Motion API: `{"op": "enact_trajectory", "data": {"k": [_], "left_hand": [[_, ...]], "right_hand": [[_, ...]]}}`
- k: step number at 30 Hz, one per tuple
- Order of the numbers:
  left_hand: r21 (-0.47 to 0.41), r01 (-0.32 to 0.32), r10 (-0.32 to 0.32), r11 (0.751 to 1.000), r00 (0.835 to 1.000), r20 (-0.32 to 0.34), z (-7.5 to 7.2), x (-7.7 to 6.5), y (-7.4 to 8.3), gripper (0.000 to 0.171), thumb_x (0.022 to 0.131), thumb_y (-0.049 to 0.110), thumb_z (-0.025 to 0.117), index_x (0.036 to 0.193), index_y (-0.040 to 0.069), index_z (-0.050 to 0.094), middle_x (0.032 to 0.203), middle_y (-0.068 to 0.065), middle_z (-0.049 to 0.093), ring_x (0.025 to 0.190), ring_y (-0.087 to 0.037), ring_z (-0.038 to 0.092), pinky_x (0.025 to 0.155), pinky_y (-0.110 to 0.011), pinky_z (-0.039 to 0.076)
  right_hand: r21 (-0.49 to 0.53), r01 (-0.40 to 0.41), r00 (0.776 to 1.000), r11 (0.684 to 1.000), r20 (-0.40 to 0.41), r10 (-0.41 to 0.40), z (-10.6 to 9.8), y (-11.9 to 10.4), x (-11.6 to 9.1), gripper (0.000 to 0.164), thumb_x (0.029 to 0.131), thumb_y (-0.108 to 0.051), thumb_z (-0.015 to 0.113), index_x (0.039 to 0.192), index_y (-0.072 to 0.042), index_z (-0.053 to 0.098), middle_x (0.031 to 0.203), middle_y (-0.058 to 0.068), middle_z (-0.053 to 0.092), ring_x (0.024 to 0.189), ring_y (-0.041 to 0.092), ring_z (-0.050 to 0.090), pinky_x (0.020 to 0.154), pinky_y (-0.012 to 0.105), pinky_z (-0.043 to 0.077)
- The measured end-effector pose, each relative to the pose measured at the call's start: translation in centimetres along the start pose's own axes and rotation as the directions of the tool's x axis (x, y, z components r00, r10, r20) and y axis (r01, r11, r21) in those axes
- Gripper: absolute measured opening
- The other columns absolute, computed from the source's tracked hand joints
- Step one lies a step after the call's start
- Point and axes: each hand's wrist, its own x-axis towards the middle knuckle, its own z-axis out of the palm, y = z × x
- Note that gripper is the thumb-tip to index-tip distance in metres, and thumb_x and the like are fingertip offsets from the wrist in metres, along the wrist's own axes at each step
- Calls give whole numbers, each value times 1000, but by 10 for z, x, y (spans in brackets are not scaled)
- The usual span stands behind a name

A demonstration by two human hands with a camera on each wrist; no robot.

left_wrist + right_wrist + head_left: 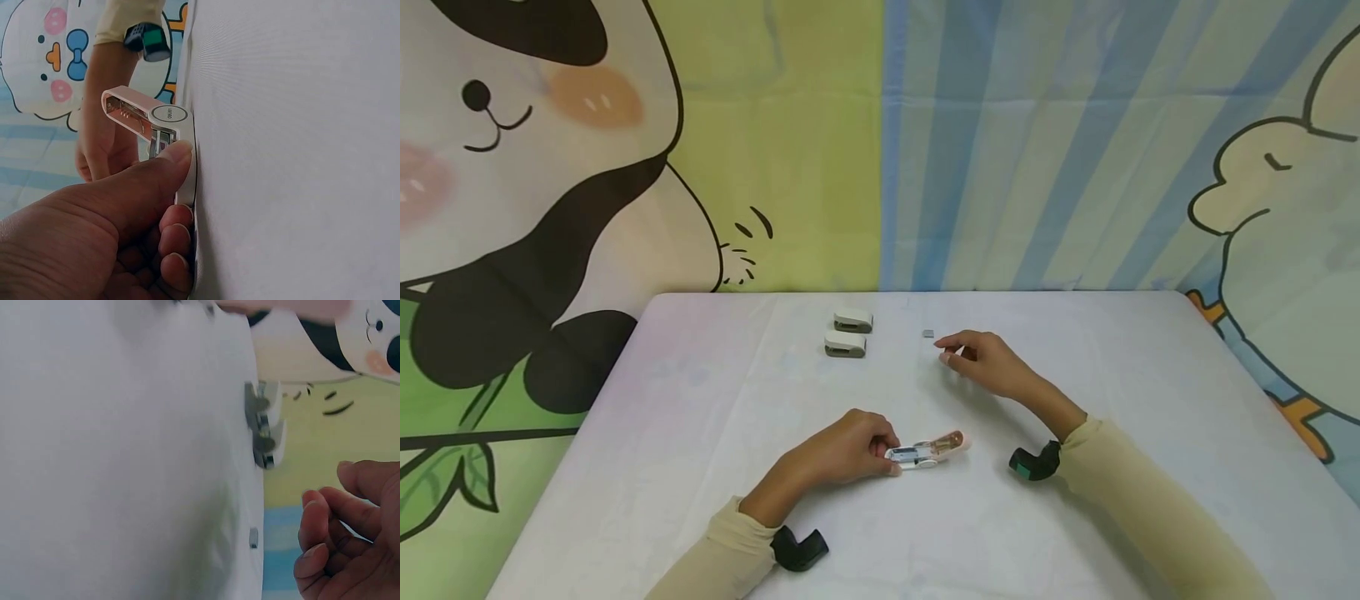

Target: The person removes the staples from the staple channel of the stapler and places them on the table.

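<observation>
- A cloth backdrop [820, 167] hangs across the far side, with a panda [550, 150] printed on the left, blue stripes right of the middle and a pale bird figure [1300, 275] on the right; in front of it I see a white-covered surface [625, 467].
- Near the middle of that surface, a pink-and-white stapler [925, 452] lies just right of the person's left hand [846, 448].
- That hand's grip is closed around the white base, thumb pressed on one side and fingers curled.
- The stapler is unfolded: its pink arm [128, 112] slants up and away from the hand, metal showing inside, with a round disc [169, 113] at the hinge.
- Farther off and to the right, the right hand [988, 362] hovers with fingers loosely bent, its grip slack and holding nothing I can see.
- A small grey piece [928, 333] lies just beyond those fingertips, slightly to the left.
- Left of the piece, two white-and-grey staplers [846, 344] sit close together, one nearer than the other.
- Both arms wear beige sleeves [1150, 500], with black devices [1035, 462] at the wrists.
</observation>
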Motion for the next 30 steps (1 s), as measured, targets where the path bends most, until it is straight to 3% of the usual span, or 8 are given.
{"op": "enact_trajectory", "data": {"k": [9, 14, 18, 24, 30], "left_hand": [[5, 2, -2, 1000, 1000, 1, 1, 2, 1, 16, 80, 14, 82, 90, 10, 70, 69, 10, 54, 63, -2, 49, 58, -21, 43], [1, -9, 9, 1000, 1000, -1, 2, 2, 1, 17, 79, 14, 82, 90, 9, 70, 68, 9, 54, 63, -2, 49, 57, -20, 42], [6, -13, 13, 1000, 1000, -5, 1, 1, 0, 17, 79, 13, 82, 91, 8, 70, 68, 9, 54, 63, -2, 49, 57, -20, 42], [2, -17, 17, 1000, 1000, -9, 0, 0, -2, 17, 79, 12, 82, 91, 8, 70, 69, 9, 54, 63, -2, 49, 57, -20, 42], [7, -30, 30, 1000, 999, -12, 0, 1, -2, 17, 79, 11, 81, 91, 8, 70, 69, 9, 54, 63, -2, 49, 57, -21, 42]], "right_hand": [[48, 106, 987, 993, 115, -111, 7, -15, -28, 27, 97, -20, 62, 119, -6, 68, 94, -4, 63, 66, 17, 50, 57, 26, 42], [84, 198, 964, 976, 165, -210, 7, -14, -39, 25, 97, -20, 63, 117, -7, 69, 94, -6, 63, 68, 14, 49, 60, 26, 41], [134, 253, 937, 958, 211, -277, 7, -12, -47, 28, 93, -18, 67, 118, -7, 67, 101, 0, 65, 70, 13, 50, 60, 27, 43], [166, 241, 918, 956, 280, -280, 7, -12, -57, 43, 84, -21, 78, 123, -8, 65, 111, 5, 64, 75, 14, 56, 63, 28, 43], [121, 232, 919, 965, 297, -258, 6, -13, -64, 55, 79, -26, 83, 127, -9, 61, 116, 5, 61, 80, 17, 53, 63, 28, 42]]}}
